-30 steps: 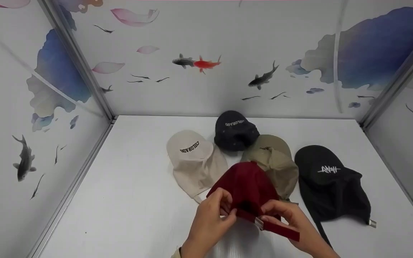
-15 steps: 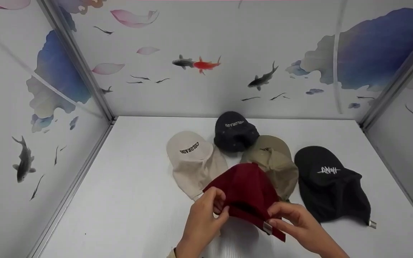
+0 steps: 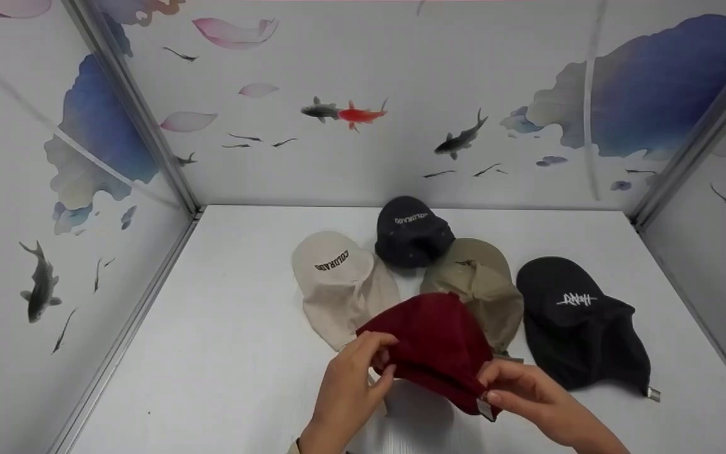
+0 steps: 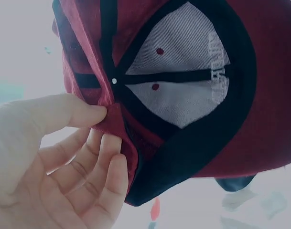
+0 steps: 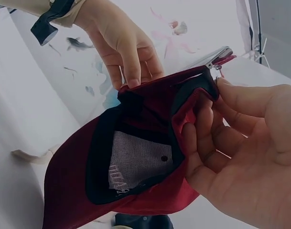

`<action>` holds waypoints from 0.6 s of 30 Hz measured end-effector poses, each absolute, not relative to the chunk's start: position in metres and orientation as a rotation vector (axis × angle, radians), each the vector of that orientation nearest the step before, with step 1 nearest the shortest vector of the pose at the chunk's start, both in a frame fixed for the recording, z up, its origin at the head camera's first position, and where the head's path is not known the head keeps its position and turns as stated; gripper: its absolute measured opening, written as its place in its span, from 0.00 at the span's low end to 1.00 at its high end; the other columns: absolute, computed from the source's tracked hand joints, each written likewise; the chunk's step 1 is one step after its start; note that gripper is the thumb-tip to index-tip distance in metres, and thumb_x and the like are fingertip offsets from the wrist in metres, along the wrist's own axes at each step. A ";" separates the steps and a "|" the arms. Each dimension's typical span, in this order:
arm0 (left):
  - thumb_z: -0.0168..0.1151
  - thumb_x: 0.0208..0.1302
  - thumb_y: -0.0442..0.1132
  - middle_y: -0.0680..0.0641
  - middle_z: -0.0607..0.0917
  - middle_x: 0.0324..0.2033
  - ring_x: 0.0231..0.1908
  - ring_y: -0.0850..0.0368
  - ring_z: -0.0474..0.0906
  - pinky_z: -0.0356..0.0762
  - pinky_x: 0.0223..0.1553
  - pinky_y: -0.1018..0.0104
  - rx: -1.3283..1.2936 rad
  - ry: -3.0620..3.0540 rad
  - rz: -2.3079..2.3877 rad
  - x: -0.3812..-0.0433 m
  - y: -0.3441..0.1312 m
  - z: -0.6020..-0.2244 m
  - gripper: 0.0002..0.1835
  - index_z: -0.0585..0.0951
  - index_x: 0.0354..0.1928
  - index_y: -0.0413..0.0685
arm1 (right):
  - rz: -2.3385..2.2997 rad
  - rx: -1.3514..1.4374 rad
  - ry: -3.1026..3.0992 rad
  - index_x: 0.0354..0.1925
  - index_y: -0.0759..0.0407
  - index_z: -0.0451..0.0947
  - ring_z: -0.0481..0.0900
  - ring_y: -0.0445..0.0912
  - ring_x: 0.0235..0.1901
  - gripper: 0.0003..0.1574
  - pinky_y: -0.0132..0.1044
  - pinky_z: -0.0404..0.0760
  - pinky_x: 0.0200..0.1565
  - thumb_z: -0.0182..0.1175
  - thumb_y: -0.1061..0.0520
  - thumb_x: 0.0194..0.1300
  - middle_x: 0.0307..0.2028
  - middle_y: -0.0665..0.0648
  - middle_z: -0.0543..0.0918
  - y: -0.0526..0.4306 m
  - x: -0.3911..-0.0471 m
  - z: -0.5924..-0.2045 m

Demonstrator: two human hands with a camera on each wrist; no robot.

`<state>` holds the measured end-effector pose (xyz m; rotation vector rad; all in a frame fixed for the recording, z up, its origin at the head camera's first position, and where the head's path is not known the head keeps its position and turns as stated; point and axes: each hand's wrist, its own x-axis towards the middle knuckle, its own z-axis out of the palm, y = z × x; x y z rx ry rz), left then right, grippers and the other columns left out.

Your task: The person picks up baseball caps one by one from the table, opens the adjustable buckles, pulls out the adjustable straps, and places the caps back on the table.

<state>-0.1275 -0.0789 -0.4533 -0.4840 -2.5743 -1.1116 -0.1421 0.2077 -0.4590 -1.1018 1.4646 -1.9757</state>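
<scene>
Between both hands is a dark red baseball cap, lifted off the table with its back strap toward me. My left hand pinches the rim at the left end of the strap, thumb on one face and fingers on the other, as the left wrist view shows. At the strap's right end, my right hand grips the rim beside the metal buckle. The right wrist view looks into the cap, onto its dark sweatband and pale front lining.
Behind the red cap lie a cream cap, a navy cap and an olive cap, which it partly covers in view. A black cap rests at the right. Printed walls enclose the white table.
The strap's loose end, long beyond the buckle before, now barely shows there. The buckle and my right hand have moved to the right, and my left hand slightly left.
</scene>
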 end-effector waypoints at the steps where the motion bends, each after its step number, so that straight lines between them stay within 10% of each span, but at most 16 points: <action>1: 0.70 0.57 0.29 0.58 0.79 0.32 0.33 0.69 0.76 0.78 0.36 0.75 -0.495 -2.568 -1.093 -0.127 -0.079 -0.453 0.17 0.80 0.46 0.53 | -1.967 -1.082 1.462 0.50 0.72 0.70 0.76 0.38 0.42 0.17 0.32 0.77 0.43 0.37 0.78 0.71 0.44 0.44 0.79 0.209 -0.142 -0.458; 8: 0.72 0.54 0.29 0.58 0.79 0.32 0.32 0.69 0.76 0.76 0.36 0.79 -0.561 -2.509 -0.989 -0.127 -0.081 -0.452 0.16 0.83 0.42 0.54 | -1.873 -1.070 1.564 0.48 0.76 0.68 0.73 0.43 0.40 0.14 0.38 0.72 0.41 0.37 0.78 0.72 0.37 0.57 0.73 0.216 -0.141 -0.458; 18: 0.73 0.52 0.29 0.59 0.80 0.32 0.34 0.69 0.77 0.76 0.38 0.81 -0.648 -2.478 -0.881 -0.129 -0.089 -0.448 0.16 0.84 0.40 0.56 | -1.798 -1.007 1.454 0.53 0.69 0.70 0.75 0.34 0.47 0.19 0.36 0.72 0.42 0.35 0.74 0.75 0.44 0.46 0.77 0.227 -0.143 -0.460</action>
